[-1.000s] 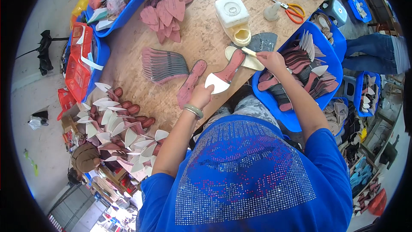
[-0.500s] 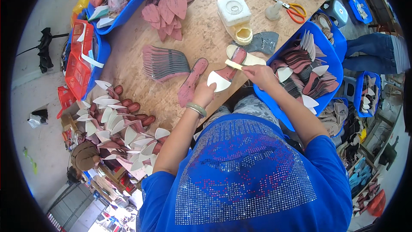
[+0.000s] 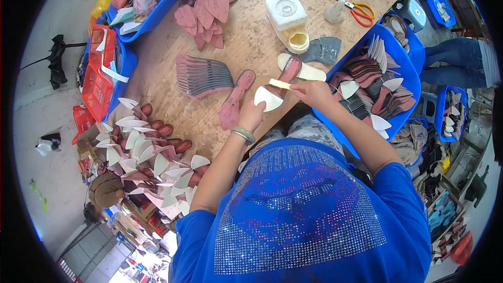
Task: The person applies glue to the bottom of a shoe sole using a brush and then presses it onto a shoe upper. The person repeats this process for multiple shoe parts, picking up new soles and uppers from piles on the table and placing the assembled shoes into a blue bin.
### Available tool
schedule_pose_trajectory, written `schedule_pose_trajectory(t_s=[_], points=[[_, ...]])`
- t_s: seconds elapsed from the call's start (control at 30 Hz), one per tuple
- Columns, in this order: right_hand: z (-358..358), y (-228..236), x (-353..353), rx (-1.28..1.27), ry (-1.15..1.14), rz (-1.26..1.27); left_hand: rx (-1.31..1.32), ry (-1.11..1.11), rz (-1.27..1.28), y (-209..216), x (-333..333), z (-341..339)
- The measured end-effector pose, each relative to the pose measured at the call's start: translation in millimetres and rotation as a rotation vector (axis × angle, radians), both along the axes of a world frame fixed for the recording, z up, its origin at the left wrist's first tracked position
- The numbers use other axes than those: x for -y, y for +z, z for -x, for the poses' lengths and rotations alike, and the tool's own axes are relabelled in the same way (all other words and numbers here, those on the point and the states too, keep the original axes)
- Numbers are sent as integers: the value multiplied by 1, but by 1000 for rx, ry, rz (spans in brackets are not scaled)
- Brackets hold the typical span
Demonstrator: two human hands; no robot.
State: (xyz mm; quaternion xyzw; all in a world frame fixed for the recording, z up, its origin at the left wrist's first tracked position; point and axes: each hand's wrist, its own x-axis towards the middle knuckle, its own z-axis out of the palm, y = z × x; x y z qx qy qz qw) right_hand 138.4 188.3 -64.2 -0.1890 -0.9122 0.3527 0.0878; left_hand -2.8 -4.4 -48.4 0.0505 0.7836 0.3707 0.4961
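Note:
My left hand (image 3: 252, 116) pinches the white, rounded end of a dark red insole (image 3: 290, 70), which lies near the table's front edge. In my right hand (image 3: 313, 95) is a pale yellow flat stick (image 3: 280, 84), its far end over the insole where the white part (image 3: 268, 99) begins. Whether the stick's tip touches the insole I cannot tell. A cream insole-shaped piece (image 3: 312, 73) lies partly under the dark red one. Left of my left hand rests a pink insole (image 3: 237, 98), beside a fanned stack of dark pink-edged insoles (image 3: 204, 77).
Beyond my hands stand a white block with a cream pot (image 3: 298, 42), a grey curved piece (image 3: 324, 50) and orange-handled scissors (image 3: 362, 14). A blue bin (image 3: 406, 107) of insoles sits at the right. White-tipped insoles (image 3: 139, 147) crowd the left table edge. Another person's legs (image 3: 455, 63) show far right.
My right hand and the stick have shifted slightly left and toward me across the insole. My left hand keeps its hold on the white end.

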Motion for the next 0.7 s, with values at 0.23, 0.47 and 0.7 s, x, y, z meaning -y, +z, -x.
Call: schedule_pose_trajectory(t_s=[0.23, 0.47, 0.7], points=[[-4, 6, -23, 16, -13, -198, -7, 24, 14, 21, -9, -1], [-5, 1, -9, -42, 101, -120, -1, 3, 12, 22, -8, -1], [1, 1, -23, -9, -21, -178, 39, 56, -9, 23, -11, -7]])
